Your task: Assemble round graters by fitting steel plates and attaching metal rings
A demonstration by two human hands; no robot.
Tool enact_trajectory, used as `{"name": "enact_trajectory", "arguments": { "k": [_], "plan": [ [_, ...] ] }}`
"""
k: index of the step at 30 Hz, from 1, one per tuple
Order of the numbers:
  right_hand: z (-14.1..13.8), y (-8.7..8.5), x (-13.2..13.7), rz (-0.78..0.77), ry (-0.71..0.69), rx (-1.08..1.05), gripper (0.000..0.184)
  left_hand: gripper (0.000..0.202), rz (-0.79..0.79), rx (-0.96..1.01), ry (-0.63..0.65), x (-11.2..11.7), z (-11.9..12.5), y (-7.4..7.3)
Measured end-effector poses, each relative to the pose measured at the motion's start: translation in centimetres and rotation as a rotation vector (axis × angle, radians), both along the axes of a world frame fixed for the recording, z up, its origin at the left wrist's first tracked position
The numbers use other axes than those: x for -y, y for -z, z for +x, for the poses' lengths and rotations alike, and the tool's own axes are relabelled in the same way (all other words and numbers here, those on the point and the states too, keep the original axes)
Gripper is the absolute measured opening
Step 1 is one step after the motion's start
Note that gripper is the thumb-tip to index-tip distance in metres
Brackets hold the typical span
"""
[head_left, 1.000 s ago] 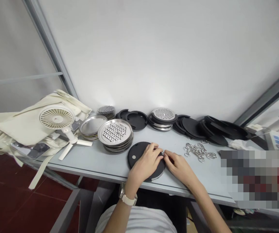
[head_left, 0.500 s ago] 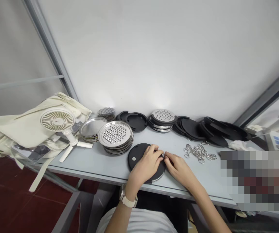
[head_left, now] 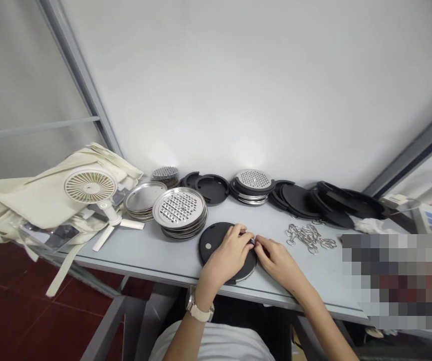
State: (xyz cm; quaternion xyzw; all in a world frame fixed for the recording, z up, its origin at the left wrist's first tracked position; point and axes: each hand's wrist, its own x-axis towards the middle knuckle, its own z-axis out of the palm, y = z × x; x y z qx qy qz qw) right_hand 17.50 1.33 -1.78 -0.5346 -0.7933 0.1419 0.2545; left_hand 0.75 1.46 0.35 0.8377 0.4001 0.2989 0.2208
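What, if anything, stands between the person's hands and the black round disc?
Nothing visible does: the left hand lies directly on the black round disc, and the right hand reaches its edge with nothing between.

You wear a wristwatch [head_left: 200, 307] just behind your left hand [head_left: 225, 256], with a silver metal case and a white strap that wraps the wrist. Your right hand [head_left: 278, 263] is bare, like the left, and so are both forearms. Well behind both hands, at the bottom of the view, you have on a plain white shirt [head_left: 212, 343] of soft fabric.
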Motion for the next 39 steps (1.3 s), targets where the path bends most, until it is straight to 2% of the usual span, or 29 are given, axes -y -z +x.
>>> {"name": "enact_trajectory", "arguments": {
  "k": [39],
  "plan": [
    [-0.1, 0.08, 0.0, -0.006, 0.012, -0.03, 0.023, 0.018, 0.025, 0.0, 0.005, 0.03, -0.1, -0.24]
  ]
}}
